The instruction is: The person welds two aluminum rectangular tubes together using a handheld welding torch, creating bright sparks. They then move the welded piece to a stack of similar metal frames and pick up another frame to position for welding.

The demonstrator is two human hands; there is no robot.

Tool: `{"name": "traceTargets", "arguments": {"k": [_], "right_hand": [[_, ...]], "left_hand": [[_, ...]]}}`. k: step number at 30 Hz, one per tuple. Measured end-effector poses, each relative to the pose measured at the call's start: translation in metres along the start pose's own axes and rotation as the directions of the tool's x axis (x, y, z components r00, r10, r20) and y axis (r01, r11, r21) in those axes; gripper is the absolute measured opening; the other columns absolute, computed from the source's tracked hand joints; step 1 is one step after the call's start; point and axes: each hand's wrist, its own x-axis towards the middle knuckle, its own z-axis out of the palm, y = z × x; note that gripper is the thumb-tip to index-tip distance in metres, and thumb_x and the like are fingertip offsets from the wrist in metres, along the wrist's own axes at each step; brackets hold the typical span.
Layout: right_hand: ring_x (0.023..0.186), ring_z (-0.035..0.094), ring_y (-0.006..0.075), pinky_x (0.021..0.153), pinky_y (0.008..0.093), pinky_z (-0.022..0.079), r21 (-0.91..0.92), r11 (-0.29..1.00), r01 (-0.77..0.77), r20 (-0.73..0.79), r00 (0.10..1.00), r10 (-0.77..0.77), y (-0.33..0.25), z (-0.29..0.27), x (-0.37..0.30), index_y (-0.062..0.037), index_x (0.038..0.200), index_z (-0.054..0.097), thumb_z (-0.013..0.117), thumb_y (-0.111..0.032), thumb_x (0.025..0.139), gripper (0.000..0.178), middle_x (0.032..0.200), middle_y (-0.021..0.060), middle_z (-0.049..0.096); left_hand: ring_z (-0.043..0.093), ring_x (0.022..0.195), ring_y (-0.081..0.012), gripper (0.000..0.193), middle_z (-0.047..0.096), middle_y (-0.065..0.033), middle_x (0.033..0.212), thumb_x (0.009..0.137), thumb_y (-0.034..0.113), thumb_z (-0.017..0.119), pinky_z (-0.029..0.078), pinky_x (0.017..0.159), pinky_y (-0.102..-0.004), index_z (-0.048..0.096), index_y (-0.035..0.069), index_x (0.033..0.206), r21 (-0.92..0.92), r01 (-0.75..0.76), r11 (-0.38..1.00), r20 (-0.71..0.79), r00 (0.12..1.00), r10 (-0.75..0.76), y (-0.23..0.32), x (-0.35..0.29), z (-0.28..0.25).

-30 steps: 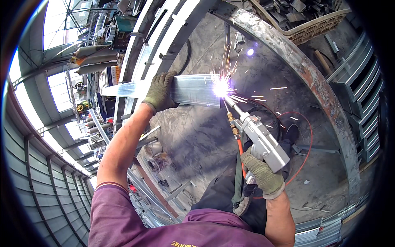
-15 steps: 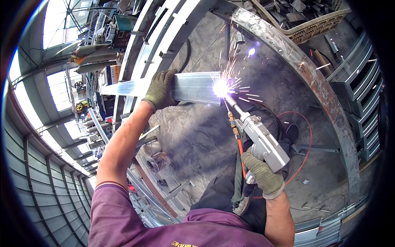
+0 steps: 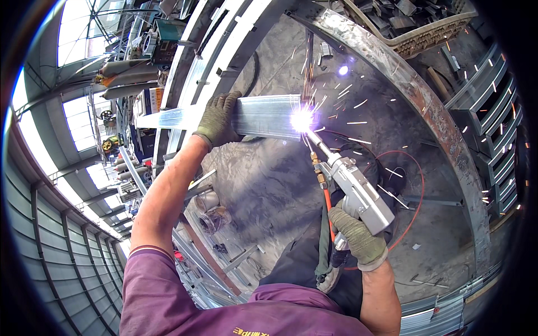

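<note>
My left hand (image 3: 218, 120), in an olive work glove, is wrapped over a long, shiny galvanised metal profile (image 3: 269, 116). The profile lies crosswise, reaching left over the pale curved beams. A silver, boxy welding gun (image 3: 358, 193) is in my gloved right hand (image 3: 360, 238), its fingers closed round the grip. The gun's nozzle points up and left at the profile's right end. There a bright white-violet glare throws sparks and hides the exact point of contact. A brass fitting (image 3: 320, 173) with an orange hose (image 3: 329, 204) runs along the gun's left side.
A rusty curved steel beam (image 3: 431, 120) arcs around on the right. Beyond it stand a crate (image 3: 431, 39) of metal offcuts and stacked metal profiles (image 3: 487, 112). A thin red hose (image 3: 421, 185) loops beside my legs. Buckets (image 3: 207, 200) and gas cylinders (image 3: 129, 75) stand to the left.
The sparks spread differently, now flying farther right and past my legs. The profile's right end and the glare sit slightly higher. Both hands keep their holds.
</note>
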Motion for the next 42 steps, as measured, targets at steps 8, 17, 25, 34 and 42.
{"name": "traceTargets", "arguments": {"k": [8, 17, 25, 34, 42], "right_hand": [[0.066, 0.059, 0.0058, 0.058, 0.0258, 0.047, -0.014, 1.0, -0.018, 0.002, 1.0, 0.018, -0.002, 0.0019, -0.002, -0.006, 0.097, 0.071, 0.081, -0.003, 0.098, 0.011, 0.079, -0.0041, 0.063], [0.062, 0.061, 0.0076, 0.055, 0.0262, 0.048, -0.063, 0.998, 0.009, -0.022, 1.0, -0.011, 0.0017, 0.0027, -0.0032, -0.0072, 0.091, 0.072, 0.079, -0.01, 0.098, 0.011, 0.075, -0.002, 0.065], [0.061, 0.062, 0.0082, 0.054, 0.026, 0.048, -0.065, 0.997, 0.047, -0.002, 0.999, -0.047, 0.0055, 0.0004, -0.0038, -0.0073, 0.093, 0.072, 0.078, -0.012, 0.1, 0.01, 0.074, -0.001, 0.067], [0.064, 0.056, 0.0055, 0.056, 0.0261, 0.045, -0.035, 0.999, -0.033, -0.028, 0.999, 0.032, -0.0018, 0.0049, -0.0087, -0.0056, 0.092, 0.069, 0.08, -0.002, 0.098, 0.013, 0.076, -0.0049, 0.06], [0.063, 0.057, 0.0059, 0.056, 0.0265, 0.045, -0.05, 0.998, -0.036, -0.029, 0.999, 0.035, 0.0042, 0.0029, -0.0096, -0.0058, 0.093, 0.071, 0.08, -0.003, 0.098, 0.011, 0.076, -0.0043, 0.062]], "left_hand": [[0.055, 0.135, -0.0425, 0.12, 0.057, -0.021, 0.142, 0.056, 0.03, 0.1, 0.043, 0.12, -0.0509, 0.04, 0.009, 0.158, 0.001, 0.004, 1.0, 0.017, 1.0, -0.004, -0.0012, -0.0005, 0.0002], [0.054, 0.136, -0.0423, 0.122, 0.056, -0.0214, 0.144, 0.055, 0.03, 0.101, 0.042, 0.121, -0.0499, 0.04, 0.008, 0.159, 0.016, 0.01, 1.0, 0.023, 1.0, -0.01, -0.0013, -0.0009, 0.0001], [0.055, 0.137, -0.0423, 0.121, 0.056, -0.0212, 0.145, 0.055, 0.03, 0.101, 0.043, 0.121, -0.0505, 0.041, 0.009, 0.159, 0.016, 0.016, 1.0, 0.022, 1.0, -0.017, 0.0019, -0.0005, -0.0029], [0.055, 0.137, -0.0429, 0.119, 0.057, -0.0225, 0.143, 0.058, 0.032, 0.099, 0.042, 0.122, -0.0516, 0.04, 0.008, 0.159, 0.028, 0.0, 1.0, 0.011, 1.0, -0.001, -0.0019, -0.001, 0.0009], [0.056, 0.136, -0.0431, 0.118, 0.057, -0.0226, 0.143, 0.059, 0.031, 0.099, 0.043, 0.121, -0.0515, 0.04, 0.008, 0.159, 0.023, 0.017, 1.0, 0.026, 1.0, -0.017, 0.0009, 0.0003, -0.001]]}}
